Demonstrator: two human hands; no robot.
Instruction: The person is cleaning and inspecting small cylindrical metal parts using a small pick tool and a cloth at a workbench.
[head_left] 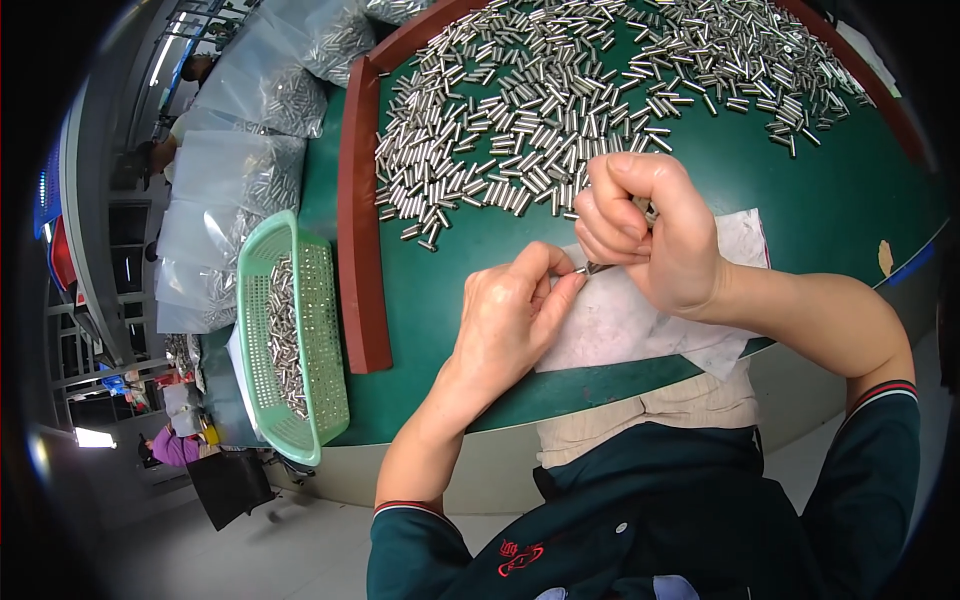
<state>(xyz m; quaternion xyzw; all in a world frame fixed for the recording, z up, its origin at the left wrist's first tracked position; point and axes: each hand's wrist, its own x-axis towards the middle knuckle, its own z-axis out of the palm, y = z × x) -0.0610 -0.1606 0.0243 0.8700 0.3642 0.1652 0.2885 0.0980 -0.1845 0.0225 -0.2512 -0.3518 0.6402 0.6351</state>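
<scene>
My left hand (512, 305) rests on the green table top (840, 190), its thumb and forefinger pinched on the tip of a small metal pin (594, 267). My right hand (640, 232) is closed in a fist just to the right, gripping the other end of that pin along with what looks like more pins. Both hands hover over a white cloth (640, 320) lying at the table's near edge. A wide heap of short shiny metal pins (560, 100) covers the table beyond my hands.
A red-brown raised rim (360, 220) borders the table on the left. A green perforated plastic basket (310, 330) holding several pins stands outside it. Clear plastic bags of pins (250, 150) lie further left. People work in the far-left background.
</scene>
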